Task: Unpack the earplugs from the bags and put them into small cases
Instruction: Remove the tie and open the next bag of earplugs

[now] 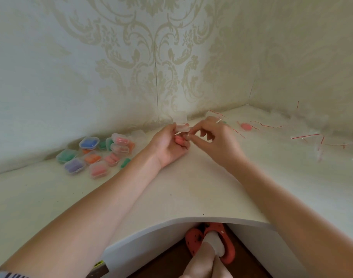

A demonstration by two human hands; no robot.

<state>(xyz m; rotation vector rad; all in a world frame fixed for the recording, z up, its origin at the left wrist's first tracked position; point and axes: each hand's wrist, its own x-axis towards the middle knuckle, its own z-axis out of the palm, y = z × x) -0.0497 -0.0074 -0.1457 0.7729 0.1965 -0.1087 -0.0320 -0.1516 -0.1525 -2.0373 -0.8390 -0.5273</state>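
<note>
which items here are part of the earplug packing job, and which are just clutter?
Job:
- open clear case, held by left hand
- pink earplugs in left palm
- right hand
- filled cases, left pile
- bagged pink earplugs
- empty zip bags

Clutter:
- red clogs under the desk

soft even daylight | faint shadows | mild blur | wide-angle edge bending

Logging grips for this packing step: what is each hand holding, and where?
Left hand pinches the open clear case at its base, pink earplugs in its palm. Right hand: cannot tell.
</note>
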